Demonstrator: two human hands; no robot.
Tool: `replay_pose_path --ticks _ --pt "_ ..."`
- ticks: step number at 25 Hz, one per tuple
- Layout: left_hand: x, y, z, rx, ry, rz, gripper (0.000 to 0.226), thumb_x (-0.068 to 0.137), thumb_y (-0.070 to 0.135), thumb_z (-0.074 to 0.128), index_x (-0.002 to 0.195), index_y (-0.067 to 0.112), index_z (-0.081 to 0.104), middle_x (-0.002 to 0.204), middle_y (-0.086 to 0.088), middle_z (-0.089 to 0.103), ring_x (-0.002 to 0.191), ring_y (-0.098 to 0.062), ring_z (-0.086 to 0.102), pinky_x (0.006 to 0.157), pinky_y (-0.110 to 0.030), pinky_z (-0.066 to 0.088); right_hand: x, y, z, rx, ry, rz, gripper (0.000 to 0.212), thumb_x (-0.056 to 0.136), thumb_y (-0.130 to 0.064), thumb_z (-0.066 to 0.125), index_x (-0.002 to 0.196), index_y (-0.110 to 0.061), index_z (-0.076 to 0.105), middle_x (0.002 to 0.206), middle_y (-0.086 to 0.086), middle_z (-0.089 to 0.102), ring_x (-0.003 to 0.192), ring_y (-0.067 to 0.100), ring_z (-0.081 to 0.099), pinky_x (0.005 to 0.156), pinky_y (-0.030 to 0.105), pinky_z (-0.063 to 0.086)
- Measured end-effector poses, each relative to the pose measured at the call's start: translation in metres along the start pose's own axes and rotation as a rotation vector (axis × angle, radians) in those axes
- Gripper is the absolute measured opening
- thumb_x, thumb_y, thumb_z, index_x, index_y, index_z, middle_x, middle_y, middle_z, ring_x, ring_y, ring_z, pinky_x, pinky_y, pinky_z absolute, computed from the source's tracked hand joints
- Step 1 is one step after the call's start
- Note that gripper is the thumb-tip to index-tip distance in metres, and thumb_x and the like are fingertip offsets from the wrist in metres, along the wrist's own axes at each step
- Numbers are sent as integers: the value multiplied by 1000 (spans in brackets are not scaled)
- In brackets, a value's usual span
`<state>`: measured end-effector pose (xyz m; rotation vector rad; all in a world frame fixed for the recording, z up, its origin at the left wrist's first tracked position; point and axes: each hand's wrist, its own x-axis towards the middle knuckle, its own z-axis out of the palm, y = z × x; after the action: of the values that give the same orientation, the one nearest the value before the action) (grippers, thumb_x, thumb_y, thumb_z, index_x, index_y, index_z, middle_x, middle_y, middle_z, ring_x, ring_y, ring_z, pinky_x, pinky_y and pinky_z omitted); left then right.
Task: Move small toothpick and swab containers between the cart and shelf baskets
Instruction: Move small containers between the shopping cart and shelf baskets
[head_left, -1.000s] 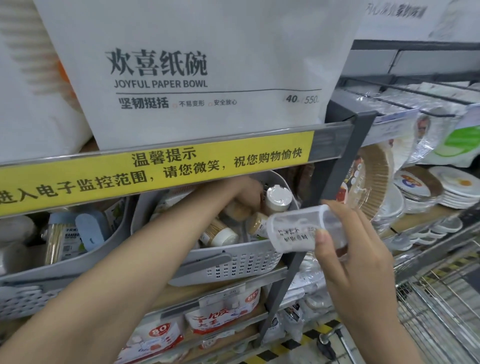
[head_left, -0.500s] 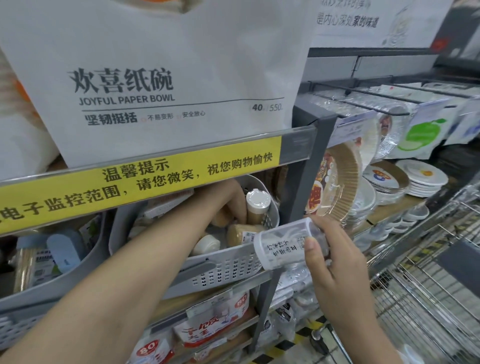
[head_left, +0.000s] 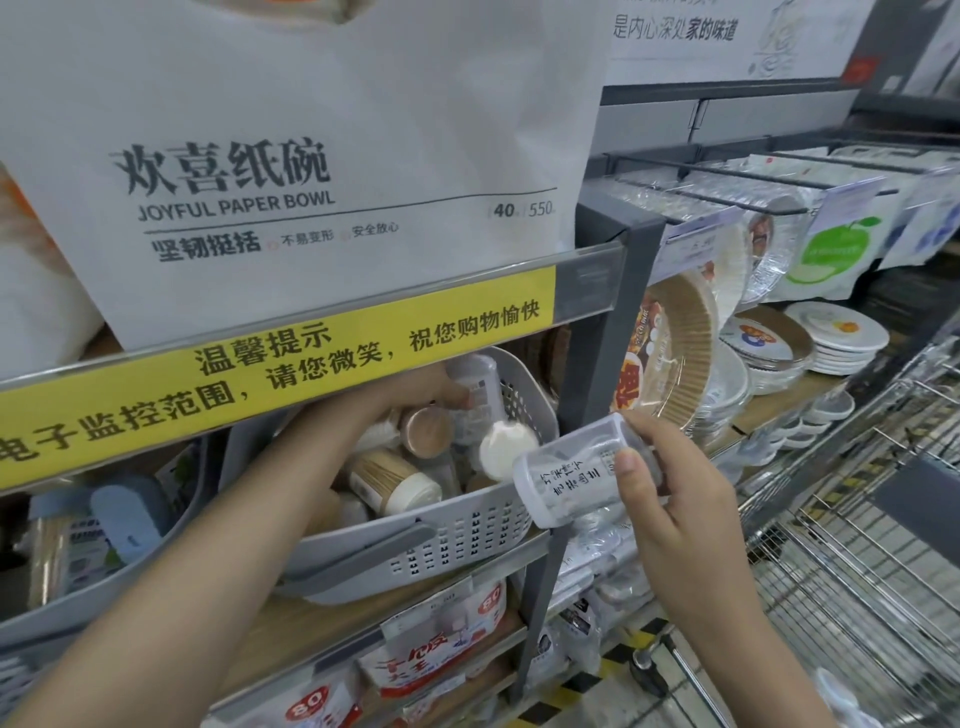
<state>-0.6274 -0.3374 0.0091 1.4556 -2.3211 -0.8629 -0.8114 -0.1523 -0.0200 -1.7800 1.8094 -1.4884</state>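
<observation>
A grey perforated shelf basket (head_left: 441, 540) sits on the middle shelf and holds several small toothpick and swab containers (head_left: 395, 478). My left hand (head_left: 415, 395) reaches into the basket under the shelf edge, its fingers closed on a tall clear container with a white lid (head_left: 475, 389) at the back. My right hand (head_left: 670, 499) holds a clear swab container (head_left: 566, 473) on its side, just off the basket's right front corner.
A yellow notice strip (head_left: 291, 374) runs along the shelf edge above the basket. A second grey basket (head_left: 104, 597) sits to the left. Paper plates (head_left: 826, 338) fill the right-hand shelves. The wire cart (head_left: 857, 545) stands at lower right. A grey upright post (head_left: 597, 374) stands beside the basket.
My left hand has closed on the tall container at the back of the basket and lifted it slightly. My right hand has kept the clear swab container beside the basket.
</observation>
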Motion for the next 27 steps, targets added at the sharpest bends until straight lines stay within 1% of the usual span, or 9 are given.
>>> replay_pose_path --ticks 3,6,8,10,13,16,18,22,27 --pt "-8 -8 0 -196 60 -80 44 83 14 71 122 2 54 119 -11 58 106 -23 55 91 -29 44 5 -4 3 6 19 6 49 91 -55 33 114 -20 60 91 -15 61 82 0 56 64 10 36" --pt "-21 -15 -3 -267 186 -118 37 78 31 73 109 12 63 109 -9 66 101 -27 63 89 -43 51 9 -10 7 22 38 11 44 91 -53 34 109 -24 61 83 -17 59 76 1 55 61 10 36" --pt "-41 -9 -6 -307 292 -139 22 81 41 71 96 27 63 101 6 66 94 -15 63 83 -31 48 9 -13 7 77 47 25 38 91 -53 37 105 -27 61 77 -14 60 70 6 56 60 18 41" --pt "-65 5 -4 -220 363 -97 22 81 40 71 96 33 56 102 13 61 94 -9 57 84 -25 41 5 -16 5 186 40 72 35 90 -54 41 102 -28 61 80 -7 64 71 12 60 61 31 50" --pt "-107 29 3 -260 424 86 32 76 30 77 95 38 54 97 20 62 93 -1 59 85 -23 44 -7 -14 -4 523 2 228 34 87 -45 50 103 -18 63 92 -1 71 81 15 68 63 27 56" --pt "-137 37 11 -392 477 241 44 71 20 82 99 41 55 97 25 64 98 7 59 83 -11 43 -29 -6 -15 915 -36 476 52 77 -38 65 117 -6 56 111 12 69 96 30 68 72 31 59" --pt "-151 44 19 -442 438 317 47 69 26 77 106 43 54 107 23 62 104 2 58 87 -18 46 -45 -3 -23 1164 -67 567 69 66 -28 76 128 -9 51 122 17 63 106 36 64 78 35 58" --pt "-162 60 51 -497 288 408 45 69 42 68 111 45 52 114 16 59 110 -10 57 90 -37 48 -81 5 -34 1451 -18 598 81 55 -23 86 130 -16 57 131 18 57 120 37 55 94 52 49" --pt "-144 101 112 -544 79 424 44 67 44 71 108 47 54 110 18 61 104 -4 59 84 -23 49 -120 30 -74 1566 69 609 76 53 -2 82 125 -5 56 125 25 56 119 41 54 97 55 45"
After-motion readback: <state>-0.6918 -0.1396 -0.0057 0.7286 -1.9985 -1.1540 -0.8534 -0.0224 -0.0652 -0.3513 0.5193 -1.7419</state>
